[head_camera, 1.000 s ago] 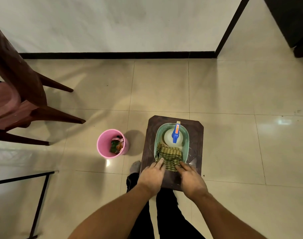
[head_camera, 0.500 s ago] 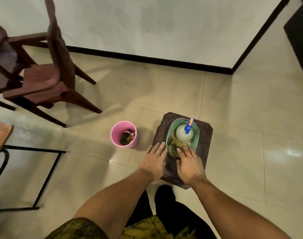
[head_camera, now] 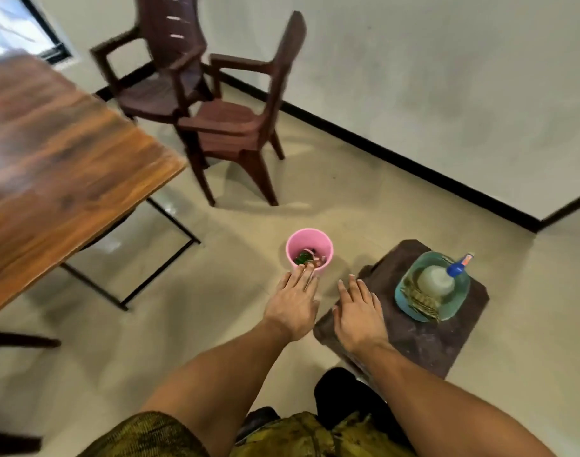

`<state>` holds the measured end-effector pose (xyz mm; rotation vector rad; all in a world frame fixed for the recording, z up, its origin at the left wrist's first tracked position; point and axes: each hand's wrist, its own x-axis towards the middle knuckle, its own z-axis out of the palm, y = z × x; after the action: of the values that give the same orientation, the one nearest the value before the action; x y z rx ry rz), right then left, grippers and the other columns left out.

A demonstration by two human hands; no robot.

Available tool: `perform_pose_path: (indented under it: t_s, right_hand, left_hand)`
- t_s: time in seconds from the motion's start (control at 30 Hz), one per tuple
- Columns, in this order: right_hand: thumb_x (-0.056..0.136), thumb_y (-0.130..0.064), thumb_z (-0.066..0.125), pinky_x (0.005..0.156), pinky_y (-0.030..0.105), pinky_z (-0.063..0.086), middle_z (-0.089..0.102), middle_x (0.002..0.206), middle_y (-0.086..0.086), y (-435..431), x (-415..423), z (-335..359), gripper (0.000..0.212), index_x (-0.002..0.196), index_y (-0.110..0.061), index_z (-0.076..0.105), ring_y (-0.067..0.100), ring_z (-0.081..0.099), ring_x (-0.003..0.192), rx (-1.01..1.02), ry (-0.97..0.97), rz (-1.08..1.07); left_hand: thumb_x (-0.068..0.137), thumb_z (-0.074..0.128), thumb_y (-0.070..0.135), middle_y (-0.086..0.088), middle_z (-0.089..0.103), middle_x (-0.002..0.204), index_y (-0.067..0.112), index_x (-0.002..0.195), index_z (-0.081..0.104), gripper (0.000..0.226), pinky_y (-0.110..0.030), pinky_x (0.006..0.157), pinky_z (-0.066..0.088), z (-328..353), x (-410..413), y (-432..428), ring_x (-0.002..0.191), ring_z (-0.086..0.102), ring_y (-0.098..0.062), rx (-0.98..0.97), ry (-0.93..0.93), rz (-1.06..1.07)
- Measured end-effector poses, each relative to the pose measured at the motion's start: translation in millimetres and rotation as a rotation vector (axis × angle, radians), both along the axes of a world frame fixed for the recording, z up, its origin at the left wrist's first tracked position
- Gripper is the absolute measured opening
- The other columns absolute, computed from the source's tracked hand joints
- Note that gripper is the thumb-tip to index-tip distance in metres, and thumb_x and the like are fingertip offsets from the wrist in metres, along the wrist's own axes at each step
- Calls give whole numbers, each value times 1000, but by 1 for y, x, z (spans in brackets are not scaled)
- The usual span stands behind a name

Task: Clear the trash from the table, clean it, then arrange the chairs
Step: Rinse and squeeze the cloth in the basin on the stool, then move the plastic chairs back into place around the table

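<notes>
A wooden table (head_camera: 61, 159) fills the left side. Two brown plastic chairs (head_camera: 236, 120) stand beyond its far corner by the wall. On the floor, a pink bin (head_camera: 310, 240) holds trash. To its right a dark stool (head_camera: 424, 338) carries a green basin (head_camera: 460, 303) with a folded cloth (head_camera: 417, 298) and a white bottle with a blue cap (head_camera: 438, 278). My left hand (head_camera: 295, 301) hovers with straight fingers in front of the bin, holding nothing. My right hand (head_camera: 359, 311) is flat over the stool's left corner, also empty.
Black metal table legs (head_camera: 156, 255) cross the floor under the table. A white wall with a black skirting (head_camera: 414, 163) runs behind. A window (head_camera: 14, 31) shows at the top left. Tiled floor lies open between table, chairs and stool.
My view has swung left and up, bringing the table and both chairs into sight. Both hands have left the cloth in the basin and moved left, empty.
</notes>
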<state>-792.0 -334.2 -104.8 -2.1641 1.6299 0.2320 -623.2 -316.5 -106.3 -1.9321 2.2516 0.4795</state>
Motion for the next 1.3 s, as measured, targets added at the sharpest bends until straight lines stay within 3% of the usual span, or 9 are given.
perform_pose_path:
  t_s: [0.57, 0.9, 1.07, 1.3]
  right_hand:
    - [104, -39, 29, 124, 41, 7, 6, 168, 3, 227, 348, 12, 59, 159, -22, 15, 21, 4, 154, 4, -68, 792]
    - [104, -40, 31, 124, 44, 10, 8, 168, 5, 317, 543, -13, 61, 159, -21, 16, 21, 5, 154, 36, -79, 1068]
    - [104, -40, 30, 125, 43, 9, 6, 168, 4, 368, 651, -17, 61, 159, -21, 13, 21, 4, 154, 88, -50, 1139]
    - [104, -41, 30, 124, 43, 9, 10, 167, 5, 459, 774, -2, 60, 159, -20, 15, 22, 6, 154, 137, -99, 1320]
  left_hand:
    - [107, 27, 42, -9, -2, 171, 11, 162, 11, 65, -40, 128, -2, 12, 270, 346, 158, -6, -23, -19, 64, 983]
    - [108, 27, 43, -8, -3, 171, 13, 162, 11, 64, -39, 125, -8, -4, 415, 453, 157, -9, -22, 0, 98, 1280]
    - [109, 22, 42, -10, -4, 171, 12, 162, 9, 63, -43, 128, -2, 2, 505, 515, 157, -11, -23, 111, 119, 1353]
    - [108, 24, 42, -11, 4, 171, 12, 161, 13, 62, -45, 128, 4, 24, 616, 602, 158, -4, -26, 38, 72, 1507]
